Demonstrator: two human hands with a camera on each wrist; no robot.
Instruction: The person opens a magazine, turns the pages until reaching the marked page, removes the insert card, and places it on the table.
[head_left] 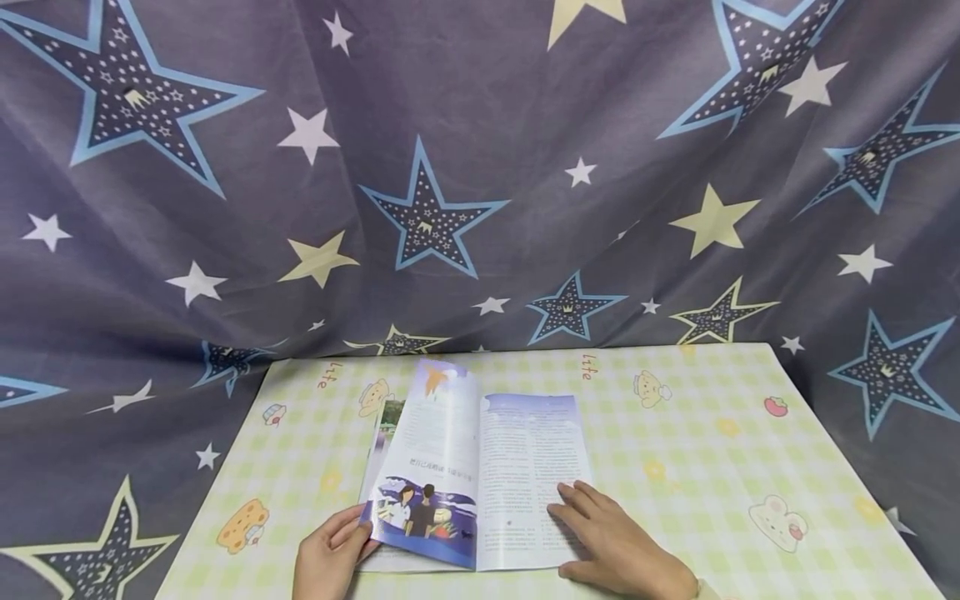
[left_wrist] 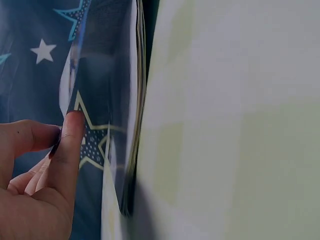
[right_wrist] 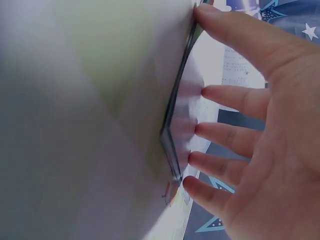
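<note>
An open magazine (head_left: 531, 475) lies on the table, its right-hand page covered in columns of small text. At its lower left corner, my left hand (head_left: 330, 557) pinches a lifted page (head_left: 438, 433) between thumb and finger. That page carries a purple picture of two figures along its bottom. The left wrist view has the fingertips on the sheet's edge, apart from the thicker stack of pages (left_wrist: 139, 100). My right hand (head_left: 617, 546) rests on the lower right edge of the magazine with fingers spread and fairly straight. In the right wrist view its fingertips touch the page.
A tablecloth (head_left: 697, 467) with pale green checks and cartoon prints covers the table. Behind the table and down its sides hangs a dark curtain (head_left: 480, 100) patterned with stars. Under the lifted page, another page with a green photo (head_left: 390, 417) peeks out at the left.
</note>
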